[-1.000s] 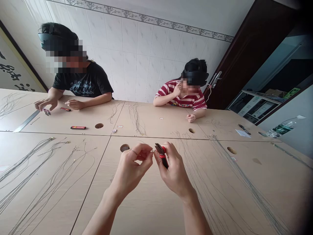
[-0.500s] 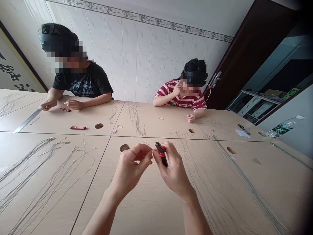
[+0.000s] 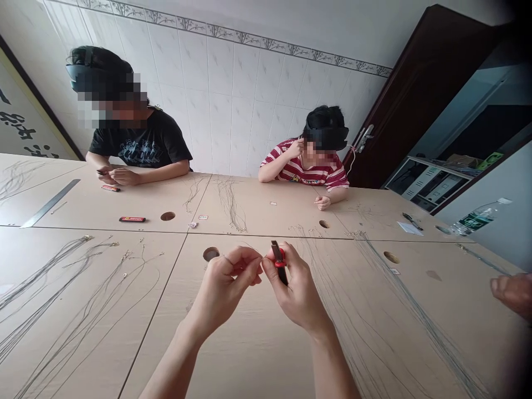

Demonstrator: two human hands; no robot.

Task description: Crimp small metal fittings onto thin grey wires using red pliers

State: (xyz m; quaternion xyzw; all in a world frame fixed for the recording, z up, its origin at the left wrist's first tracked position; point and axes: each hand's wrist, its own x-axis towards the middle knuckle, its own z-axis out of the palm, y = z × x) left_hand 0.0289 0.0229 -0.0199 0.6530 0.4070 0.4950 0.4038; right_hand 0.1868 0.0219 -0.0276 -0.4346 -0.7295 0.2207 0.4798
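Note:
My right hand is closed around small black pliers with a red grip, held above the light wooden table. My left hand pinches a thin wire end right beside the pliers' tip; the piece is too small to make out. Both hands meet at the middle of the view. A thin ring shows on a left finger.
Bundles of thin wires lie left, and more wires run to the right. Cable holes dot the table. Two people sit across it. Another person's hand enters at the right edge. A bottle, ruler and black-red bar lie about.
The pliers have turned more upright in my right hand. The person at far left drew both hands together. Another person's hand has appeared at the right edge.

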